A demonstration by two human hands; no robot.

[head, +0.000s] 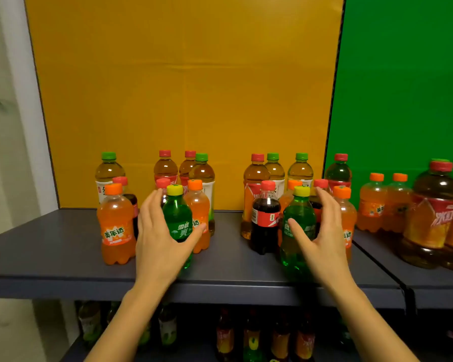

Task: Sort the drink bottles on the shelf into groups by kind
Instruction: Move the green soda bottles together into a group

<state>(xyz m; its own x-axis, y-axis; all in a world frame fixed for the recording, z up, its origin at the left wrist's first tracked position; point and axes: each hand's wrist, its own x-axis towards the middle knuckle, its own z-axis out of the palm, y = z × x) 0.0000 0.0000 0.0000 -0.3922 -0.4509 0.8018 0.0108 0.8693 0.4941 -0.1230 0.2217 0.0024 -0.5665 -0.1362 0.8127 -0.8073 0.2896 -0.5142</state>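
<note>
The left hand's fingers (152, 205) wrap the back of a green Sprite bottle (178, 218) while the thumb presses its label from the front, so the bottle is held. The left hand (160, 239) rises from a bare forearm that comes up over the shelf's front edge. The right hand's fingers (327, 205) are spread wide around a second green Sprite bottle (297, 231); the thumb lies on its label, but whether the curved fingers behind touch it cannot be told. The right hand (324, 239) is tilted palm-inward, its forearm likewise crossing the front edge.

Both green bottles stand near the front edge of the dark grey shelf (50, 257). An orange soda bottle (115, 228) stands toward the left front, another orange bottle (198, 215) just behind the left hand's thumb, and a cola bottle (264, 220) just left of the right hand's bottle. Bare shelf lies open between the two hands and along the left front corner. Tea bottles with green and red caps line the back edge, among them one at the far left (107, 176). Behind rises a yellow-brown backing panel (183, 87), with a green panel (403, 87) to its right above a neighbouring shelf (429, 286) of more bottles. A lower shelf holds dim bottles (251, 335).
</note>
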